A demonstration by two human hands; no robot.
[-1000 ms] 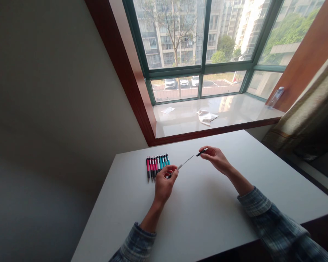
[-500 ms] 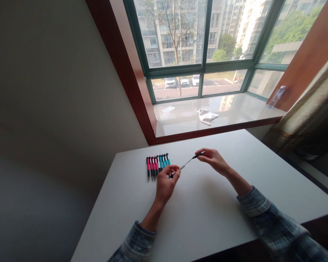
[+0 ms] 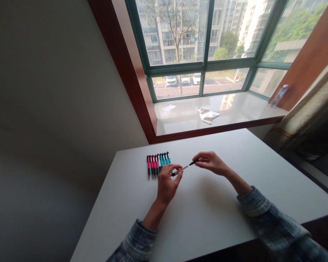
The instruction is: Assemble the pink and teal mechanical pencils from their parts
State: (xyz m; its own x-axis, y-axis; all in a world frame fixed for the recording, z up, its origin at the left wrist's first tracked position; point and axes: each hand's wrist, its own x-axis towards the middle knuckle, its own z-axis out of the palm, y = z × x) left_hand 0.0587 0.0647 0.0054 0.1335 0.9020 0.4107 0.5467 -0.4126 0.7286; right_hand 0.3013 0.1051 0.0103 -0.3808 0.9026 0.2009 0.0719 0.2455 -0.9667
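Observation:
My left hand (image 3: 168,183) pinches the white barrel of a pen (image 3: 184,168), whose black end (image 3: 175,173) shows between thumb and fingers. In my right hand (image 3: 211,163) is the pen's black lower section (image 3: 195,161), silver tip pointing up and right, gripped between thumb and fingertips. The two parts are lined up and almost meet in the air above the table. Just behind my left hand lies a row of several click pens, with pink ones (image 3: 153,163) at the left, a white one and turquoise ones (image 3: 165,159) at the right; my hand hides some lower ends.
The white table (image 3: 207,218) reaches to the wall and a window sill (image 3: 180,125). On the sill are a crumpled white cloth (image 3: 208,115), a flat white piece (image 3: 168,108) and a clear bottle (image 3: 279,96). A curtain (image 3: 295,116) hangs at the right.
My right hand has moved left and slightly down, bringing the black section up to the white barrel. The thin refill that showed between them is now mostly out of sight inside the barrel.

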